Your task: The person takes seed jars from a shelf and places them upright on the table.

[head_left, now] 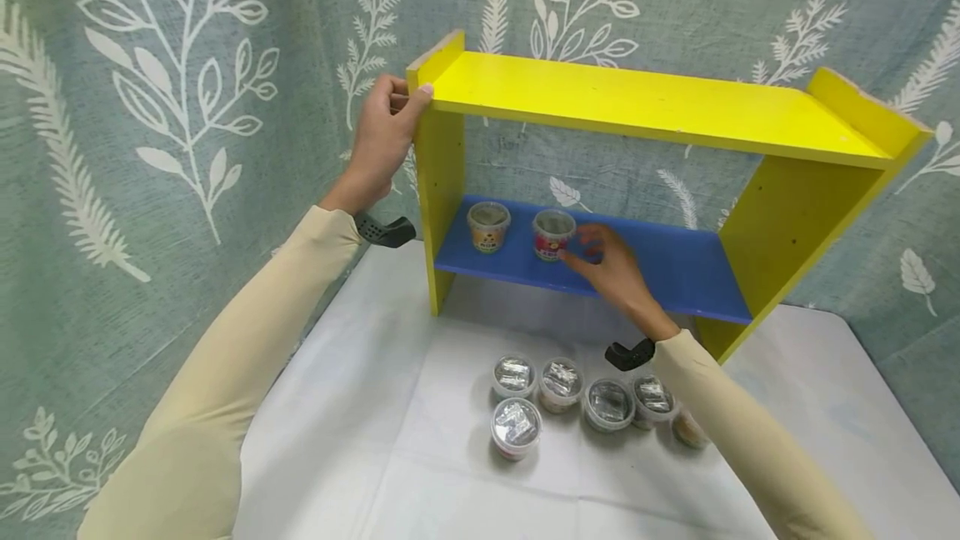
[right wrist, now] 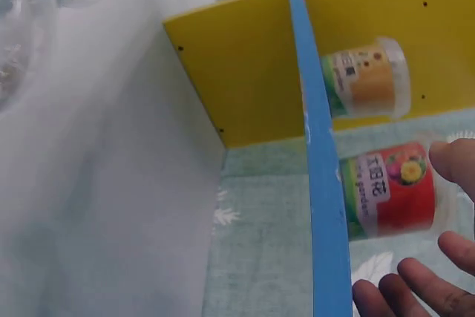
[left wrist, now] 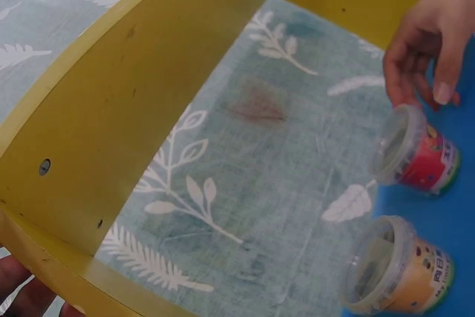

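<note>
My left hand grips the top left corner of a yellow shelf unit, thumb on the front edge and fingers round the side panel. On its blue shelf board stands a clear-lidded plastic tub with a red label. Beside it my right hand has its fingers spread and apart from the tub; the thumb overlaps the lid's edge, and I cannot tell whether it touches. Left of that tub is another plastic tub with an orange label. Both tubs stand upright.
Several more lidded tubs stand on the white table in front of the unit, some partly behind my right forearm. A green leaf-patterned cloth hangs behind and to the sides.
</note>
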A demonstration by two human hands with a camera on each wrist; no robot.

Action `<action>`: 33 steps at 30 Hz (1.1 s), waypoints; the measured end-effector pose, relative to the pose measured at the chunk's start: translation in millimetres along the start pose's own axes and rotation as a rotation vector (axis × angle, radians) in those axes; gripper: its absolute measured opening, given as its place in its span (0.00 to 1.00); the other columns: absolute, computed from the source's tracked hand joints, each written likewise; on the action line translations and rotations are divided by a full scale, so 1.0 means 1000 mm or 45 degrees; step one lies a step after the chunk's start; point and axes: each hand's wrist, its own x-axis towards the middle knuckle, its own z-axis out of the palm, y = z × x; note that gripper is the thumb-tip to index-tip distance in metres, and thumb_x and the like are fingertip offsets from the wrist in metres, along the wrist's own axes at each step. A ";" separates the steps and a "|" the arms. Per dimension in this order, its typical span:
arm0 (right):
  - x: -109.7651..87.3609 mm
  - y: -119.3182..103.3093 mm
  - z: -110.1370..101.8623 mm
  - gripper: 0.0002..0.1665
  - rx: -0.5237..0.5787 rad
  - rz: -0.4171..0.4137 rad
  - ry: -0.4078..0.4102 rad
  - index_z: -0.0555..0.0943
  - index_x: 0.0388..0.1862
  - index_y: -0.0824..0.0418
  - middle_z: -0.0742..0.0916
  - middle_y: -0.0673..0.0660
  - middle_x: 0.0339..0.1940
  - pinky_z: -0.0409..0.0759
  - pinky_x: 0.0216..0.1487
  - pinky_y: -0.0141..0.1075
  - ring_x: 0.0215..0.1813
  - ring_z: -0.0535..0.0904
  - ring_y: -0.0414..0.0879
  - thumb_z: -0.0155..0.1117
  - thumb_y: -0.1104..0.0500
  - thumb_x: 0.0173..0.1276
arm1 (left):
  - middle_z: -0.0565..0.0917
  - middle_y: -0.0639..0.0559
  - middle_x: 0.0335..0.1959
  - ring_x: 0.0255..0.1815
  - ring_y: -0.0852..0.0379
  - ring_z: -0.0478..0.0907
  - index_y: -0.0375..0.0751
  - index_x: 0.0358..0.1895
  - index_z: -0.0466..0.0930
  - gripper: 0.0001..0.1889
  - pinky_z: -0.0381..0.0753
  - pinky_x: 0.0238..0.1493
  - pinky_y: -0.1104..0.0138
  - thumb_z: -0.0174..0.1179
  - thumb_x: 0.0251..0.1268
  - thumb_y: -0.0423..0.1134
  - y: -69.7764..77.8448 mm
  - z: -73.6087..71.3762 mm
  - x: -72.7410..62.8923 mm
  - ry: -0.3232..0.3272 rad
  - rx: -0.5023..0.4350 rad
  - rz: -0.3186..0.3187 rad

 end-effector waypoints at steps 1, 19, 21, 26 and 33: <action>0.002 0.001 0.000 0.41 0.013 0.021 -0.011 0.70 0.72 0.58 0.80 0.61 0.62 0.80 0.55 0.54 0.59 0.80 0.60 0.69 0.39 0.70 | 0.76 0.49 0.48 0.47 0.51 0.75 0.47 0.53 0.71 0.18 0.73 0.47 0.61 0.58 0.75 0.56 0.000 0.000 0.000 -0.004 -0.006 0.002; 0.029 0.001 -0.004 0.54 0.130 0.155 -0.236 0.56 0.84 0.44 0.73 0.59 0.73 0.76 0.60 0.58 0.69 0.73 0.57 0.67 0.31 0.67 | 0.76 0.49 0.49 0.47 0.51 0.75 0.47 0.53 0.70 0.18 0.72 0.46 0.61 0.57 0.76 0.56 0.000 -0.002 0.001 -0.027 -0.005 -0.020; 0.030 0.000 -0.004 0.52 0.130 0.153 -0.246 0.57 0.84 0.43 0.72 0.59 0.74 0.76 0.61 0.58 0.70 0.72 0.57 0.67 0.31 0.67 | 0.76 0.49 0.49 0.47 0.51 0.75 0.47 0.53 0.70 0.18 0.72 0.46 0.61 0.57 0.76 0.56 0.001 -0.002 0.001 -0.028 -0.001 -0.018; 0.032 -0.002 -0.005 0.49 0.160 0.164 -0.265 0.59 0.83 0.44 0.70 0.60 0.76 0.75 0.62 0.59 0.70 0.72 0.58 0.67 0.33 0.69 | 0.75 0.49 0.49 0.47 0.51 0.75 0.47 0.53 0.70 0.18 0.73 0.47 0.61 0.57 0.76 0.56 0.002 -0.001 0.000 -0.029 0.004 -0.019; 0.035 -0.001 -0.006 0.46 0.221 0.152 -0.258 0.64 0.80 0.49 0.73 0.58 0.74 0.76 0.60 0.56 0.68 0.73 0.55 0.70 0.37 0.69 | 0.76 0.49 0.49 0.47 0.52 0.75 0.47 0.53 0.70 0.18 0.72 0.46 0.61 0.57 0.76 0.56 0.003 -0.001 -0.001 -0.017 -0.004 -0.025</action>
